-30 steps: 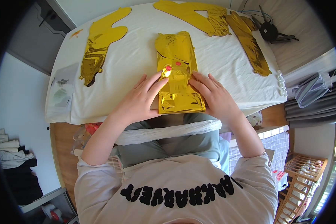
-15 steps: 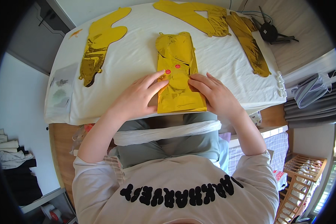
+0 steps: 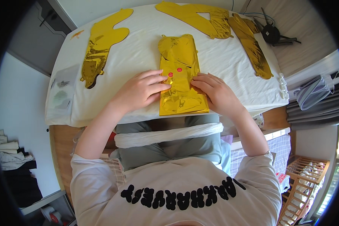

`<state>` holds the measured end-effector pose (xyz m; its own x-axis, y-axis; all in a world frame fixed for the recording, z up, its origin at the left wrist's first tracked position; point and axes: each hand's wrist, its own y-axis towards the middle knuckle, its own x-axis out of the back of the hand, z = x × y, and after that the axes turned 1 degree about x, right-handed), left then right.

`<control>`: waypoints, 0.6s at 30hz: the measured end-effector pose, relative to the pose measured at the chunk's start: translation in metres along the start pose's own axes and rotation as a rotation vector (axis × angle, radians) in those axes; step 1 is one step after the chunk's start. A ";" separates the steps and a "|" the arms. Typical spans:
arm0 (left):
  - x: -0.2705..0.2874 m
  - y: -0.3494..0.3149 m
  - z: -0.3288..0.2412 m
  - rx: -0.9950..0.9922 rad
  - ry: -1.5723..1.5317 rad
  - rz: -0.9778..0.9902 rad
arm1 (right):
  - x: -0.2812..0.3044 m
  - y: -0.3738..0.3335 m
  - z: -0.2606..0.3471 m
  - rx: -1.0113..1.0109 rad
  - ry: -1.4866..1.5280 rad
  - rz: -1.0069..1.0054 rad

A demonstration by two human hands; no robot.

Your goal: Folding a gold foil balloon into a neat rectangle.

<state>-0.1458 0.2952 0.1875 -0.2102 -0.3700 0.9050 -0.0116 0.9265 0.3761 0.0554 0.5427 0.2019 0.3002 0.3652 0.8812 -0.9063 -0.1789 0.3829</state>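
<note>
A flat, folded gold foil balloon (image 3: 178,52) lies lengthwise before me at the table's near edge, with two red round stickers (image 3: 179,70) on its upper face. My left hand (image 3: 144,89) rests over the balloon's left side, fingers stretched out and their tips on the foil just below the stickers. On the opposite side my right hand (image 3: 217,91) lies with its fingers extended over the balloon's right edge. Neither hand grips the foil. The thumbs are partly hidden.
Other flat gold foil balloons lie at the left (image 3: 96,49), the far middle (image 3: 197,17) and the right (image 3: 252,47) of the white-covered table (image 3: 139,45). A clear plastic bag (image 3: 62,92) is at the left edge. A black device with antennas (image 3: 271,34) stands far right.
My left hand has shifted slightly, its fingers lying flatter on the foil and its thumb drawn in. The right hand has hardly moved, and the balloon stays between them.
</note>
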 end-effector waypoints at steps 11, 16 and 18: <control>0.002 0.005 -0.001 0.049 -0.028 0.033 | 0.002 0.004 -0.004 0.016 0.059 0.016; 0.002 0.006 0.000 0.032 -0.021 0.044 | -0.001 0.003 -0.007 0.008 0.049 0.010; 0.004 0.005 -0.002 0.052 0.009 0.056 | 0.002 0.003 -0.008 0.000 0.056 0.018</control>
<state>-0.1444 0.2987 0.1933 -0.2028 -0.3177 0.9262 -0.0513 0.9480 0.3140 0.0511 0.5502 0.2028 0.2671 0.4130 0.8707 -0.9113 -0.1855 0.3675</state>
